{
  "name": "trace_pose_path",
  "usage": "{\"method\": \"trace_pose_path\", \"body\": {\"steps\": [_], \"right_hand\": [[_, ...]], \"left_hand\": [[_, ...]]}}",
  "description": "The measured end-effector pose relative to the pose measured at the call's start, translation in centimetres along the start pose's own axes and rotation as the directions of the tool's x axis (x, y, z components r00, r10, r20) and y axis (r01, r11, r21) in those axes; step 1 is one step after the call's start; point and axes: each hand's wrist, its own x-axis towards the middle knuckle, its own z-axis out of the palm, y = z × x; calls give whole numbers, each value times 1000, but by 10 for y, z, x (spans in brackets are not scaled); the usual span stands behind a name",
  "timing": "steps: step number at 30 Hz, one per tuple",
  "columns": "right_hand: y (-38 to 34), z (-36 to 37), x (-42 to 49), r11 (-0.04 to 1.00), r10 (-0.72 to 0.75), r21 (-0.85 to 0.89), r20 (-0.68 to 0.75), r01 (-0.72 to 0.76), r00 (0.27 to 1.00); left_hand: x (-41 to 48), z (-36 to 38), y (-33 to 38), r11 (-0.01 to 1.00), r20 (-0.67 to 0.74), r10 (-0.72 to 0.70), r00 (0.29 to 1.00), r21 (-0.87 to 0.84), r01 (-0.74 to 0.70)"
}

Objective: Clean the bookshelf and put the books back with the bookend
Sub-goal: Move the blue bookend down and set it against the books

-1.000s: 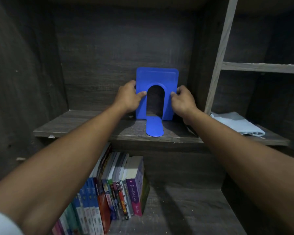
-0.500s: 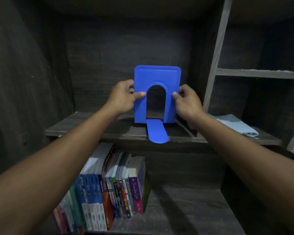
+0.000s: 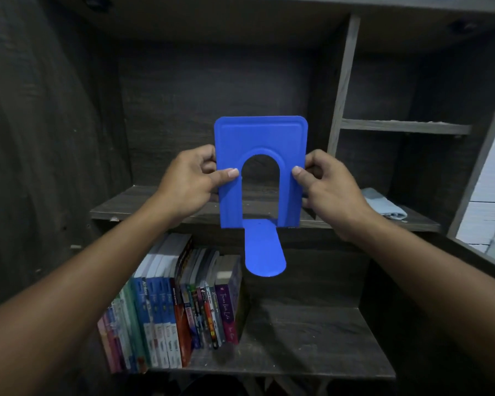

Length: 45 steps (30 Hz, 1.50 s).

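Bookshelf: dark wood unit, same layout as a second before. Middle shelf board had carried the bookend; at this point it was bare where the bookend had stood. Row of books stood upright at the left of the lower shelf, unchanged and not propped on its right end.

Blue bookend was the change: off the board, upright in the air in front of the shelf edge, nearer the camera, base tongue hanging over the lower compartment above the right end of the row.

Left hand and right hand each pinched a side edge, thumbs on the front face, fingers curled behind.

Folded light-blue cloth stayed on the right compartment's shelf.

Read: bookend was heading down to the books; the tongue likely needed to slide under the end book.
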Motion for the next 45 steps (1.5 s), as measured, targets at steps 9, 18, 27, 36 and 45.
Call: {"method": "trace_pose_path", "body": {"steps": [9, 18, 27, 36, 45], "right_hand": [[2, -15, -69, 983, 53, 159, 210, -88, 976], [66, -6, -124, 971, 156, 163, 120, -175, 980], [164, 28, -158, 982, 172, -52, -145, -182, 974], [235, 77, -167, 945, 318, -9, -191, -326, 929], [282, 106, -177, 939, 332, -17, -207, -342, 920]], "left_hand": [[-42, 21, -29, 987, 152, -100, 983, -110, 118], [-62, 60, -93, 986, 219, -138, 966, 125, 112], [-63, 98, -136, 884, 219, -466, 857, 153, 441], [-58, 149, -167, 641, 269, -722, 638, -87, 762], [-59, 183, -214, 626, 120, -780, 615, 114, 771]]}}
